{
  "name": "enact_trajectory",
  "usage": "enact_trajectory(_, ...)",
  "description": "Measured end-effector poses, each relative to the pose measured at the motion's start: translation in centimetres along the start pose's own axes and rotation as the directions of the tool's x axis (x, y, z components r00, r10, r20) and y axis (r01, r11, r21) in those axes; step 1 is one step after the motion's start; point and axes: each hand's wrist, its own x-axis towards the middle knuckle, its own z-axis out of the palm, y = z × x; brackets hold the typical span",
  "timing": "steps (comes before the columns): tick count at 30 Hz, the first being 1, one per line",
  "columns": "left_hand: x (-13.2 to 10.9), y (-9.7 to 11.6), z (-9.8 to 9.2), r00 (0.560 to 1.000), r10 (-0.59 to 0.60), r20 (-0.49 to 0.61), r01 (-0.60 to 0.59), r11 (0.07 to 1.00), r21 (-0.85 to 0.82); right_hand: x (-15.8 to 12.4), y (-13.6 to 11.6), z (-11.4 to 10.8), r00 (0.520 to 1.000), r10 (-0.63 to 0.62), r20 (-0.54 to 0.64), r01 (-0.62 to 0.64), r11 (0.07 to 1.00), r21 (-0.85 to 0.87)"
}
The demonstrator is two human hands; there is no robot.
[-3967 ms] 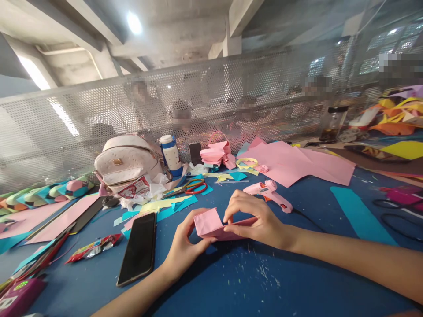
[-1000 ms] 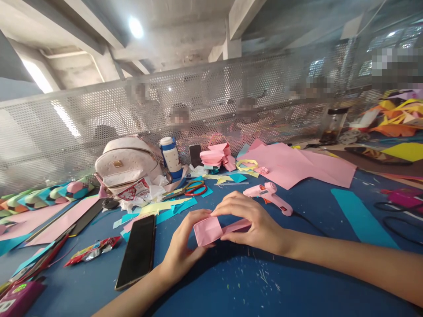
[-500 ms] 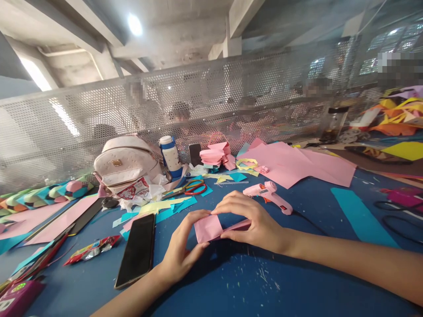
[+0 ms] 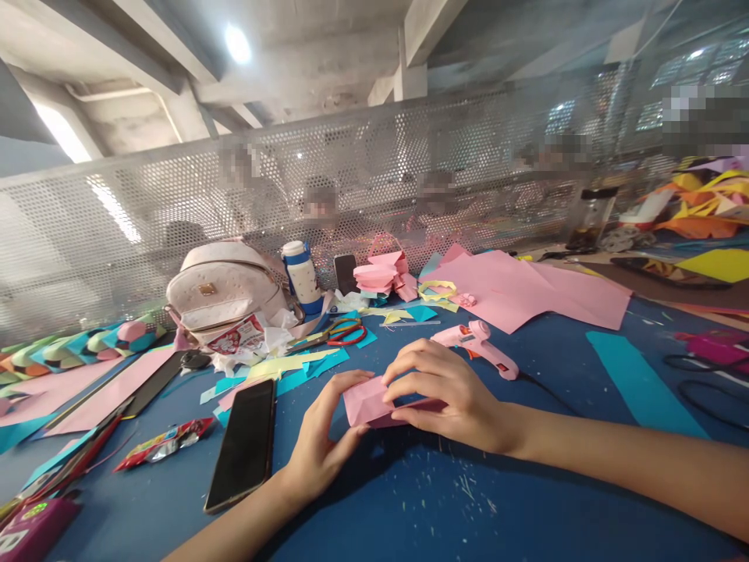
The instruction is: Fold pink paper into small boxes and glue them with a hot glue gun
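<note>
Paper (image 4: 363, 400), pink and folded, sits just below the frame's centre. The left hand (image 4: 321, 437) grips its left end between curved fingers and thumb; the right hand (image 4: 448, 390) pinches its right part. Just above the right hand lies a pink glue gun (image 4: 477, 343); at lower left, a dark phone (image 4: 242, 445). Farther up stand a pale backpack (image 4: 202, 285) and a bottle (image 4: 303, 277), left of centre, before a perforated screen (image 4: 363, 156).

At lower centre, the left hand (image 4: 324, 433) and right hand (image 4: 448, 394) hold a folded pink paper piece (image 4: 366, 403); a smartphone (image 4: 243, 445) lies lower left, a pink glue gun (image 4: 480, 347) right of centre.
</note>
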Motion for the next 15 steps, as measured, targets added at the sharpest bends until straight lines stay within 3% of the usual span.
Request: enact_trajectory(15, -0.09, -0.02, -0.03, 1.000, 0.006, 0.015, -0.006, 1.000, 0.014, -0.09, -0.16, 0.07, 1.000, -0.002, -0.003, 0.002, 1.000, -0.022)
